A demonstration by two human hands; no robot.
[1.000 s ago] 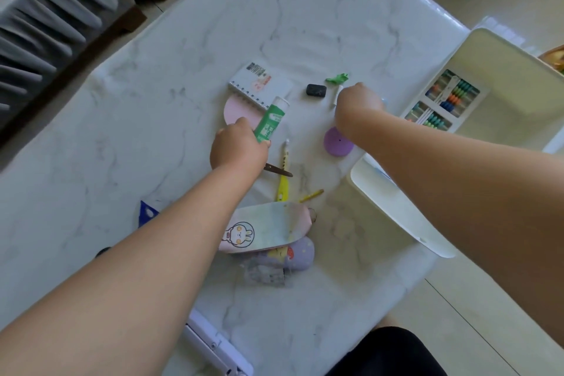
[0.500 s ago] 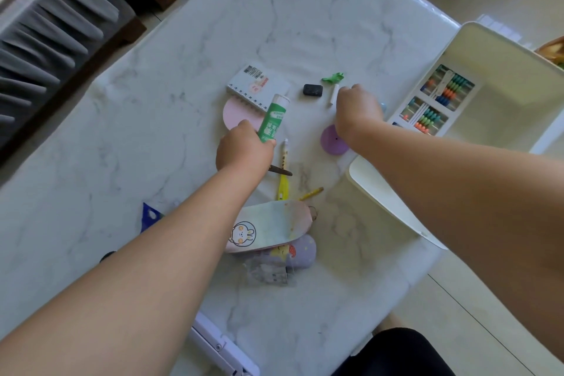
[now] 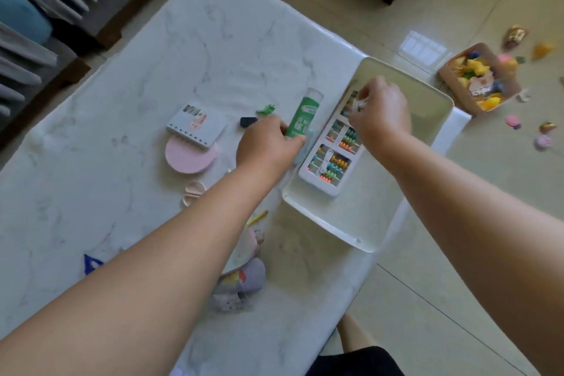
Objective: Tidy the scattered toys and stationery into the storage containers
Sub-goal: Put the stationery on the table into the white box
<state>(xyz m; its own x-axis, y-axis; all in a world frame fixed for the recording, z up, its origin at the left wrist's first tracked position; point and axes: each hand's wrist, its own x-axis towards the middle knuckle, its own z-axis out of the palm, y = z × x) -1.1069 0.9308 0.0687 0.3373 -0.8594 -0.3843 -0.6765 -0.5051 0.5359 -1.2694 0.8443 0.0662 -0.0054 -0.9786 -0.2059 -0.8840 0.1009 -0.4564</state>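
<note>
My left hand (image 3: 268, 145) grips a green glue stick (image 3: 305, 111), which points up and away beside the near-left wall of the white storage bin (image 3: 335, 230). My right hand (image 3: 383, 110) hovers over the bin's far end, pinching a small white item (image 3: 357, 104) that I cannot identify. A white abacus (image 3: 332, 163) with coloured beads lies inside the bin. On the marble table lie a spiral notebook (image 3: 198, 123), a pink disc (image 3: 189, 159), a black eraser (image 3: 247, 121), a small green toy (image 3: 267, 108) and a yellow pencil (image 3: 258, 217).
My left forearm partly covers a pencil case (image 3: 244, 253) and a purple pouch (image 3: 248, 278). A blue triangle ruler (image 3: 91, 262) lies at near left. On the floor to the right stands a tan box (image 3: 479, 79) full of toys, with several loose toys (image 3: 543, 140) scattered around it.
Both hands moved right, toward the bin. The left carried the glue stick to the bin's edge. The right lifted a small white item off the table and now holds it over the bin.
</note>
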